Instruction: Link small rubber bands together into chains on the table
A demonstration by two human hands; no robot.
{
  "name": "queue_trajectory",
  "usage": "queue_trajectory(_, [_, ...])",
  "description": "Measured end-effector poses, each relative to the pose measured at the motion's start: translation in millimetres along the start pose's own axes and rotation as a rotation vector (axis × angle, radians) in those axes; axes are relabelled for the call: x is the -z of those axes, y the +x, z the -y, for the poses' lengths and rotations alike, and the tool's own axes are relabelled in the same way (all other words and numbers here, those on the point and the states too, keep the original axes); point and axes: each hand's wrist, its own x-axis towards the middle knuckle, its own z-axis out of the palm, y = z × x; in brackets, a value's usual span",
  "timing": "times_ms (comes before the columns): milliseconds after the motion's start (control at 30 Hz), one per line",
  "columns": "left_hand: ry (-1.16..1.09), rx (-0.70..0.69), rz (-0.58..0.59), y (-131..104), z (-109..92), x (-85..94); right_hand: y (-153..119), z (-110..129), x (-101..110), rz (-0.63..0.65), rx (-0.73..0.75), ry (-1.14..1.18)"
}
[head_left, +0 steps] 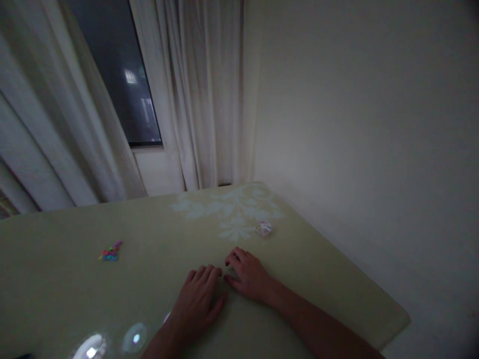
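My left hand [200, 298] rests palm down on the pale green table [157, 284], its fingers a little bent and its thumb held apart. Just right of it, my right hand [247, 275] lies on its side with loosely curved fingers and a gap between thumb and forefinger. The two hands are close, fingertips almost meeting. Nothing shows in either of them. Beyond my right hand sits a small clear box [264, 229] with a whitish and pinkish look; its contents are too small to make out. Farther left lies a small heap of brightly coloured pieces [110, 252].
A wall [366, 139] runs along the table's right side. Behind the table hang long pale curtains [198, 99], parted at a dark window [119, 75]. White leaf patterns [234, 207] mark the far tabletop, and lamp reflections [92, 349] shine at the near left.
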Motion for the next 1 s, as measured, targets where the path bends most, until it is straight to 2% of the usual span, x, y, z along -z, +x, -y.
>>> queue_trajectory(233, [-0.004, 0.031, 0.097, 5.8, -6.6, 12.0, 0.2, -1.4, -0.2, -0.004, 0.029, 0.018])
queue_trajectory(367, [-0.024, 0.055, 0.109, 8.2, -7.7, 15.6, 1.7, -2.0, -0.2, -0.019, 0.033, -0.007])
queue_trajectory(667, [0.044, 0.076, 0.027, 1.6, -3.3, 2.6, 2.0, -4.3, 2.7, -0.001, 0.092, -0.101])
queue_trajectory(833, [0.047, 0.075, -0.012, -0.9, 5.4, -3.4, 0.0, -0.3, 0.7, -0.078, 0.033, -0.050])
queue_trajectory(1000, [0.045, 0.084, 0.023, 0.2, 3.6, -0.8, -2.4, 5.0, 2.5, -0.022, -0.050, -0.010])
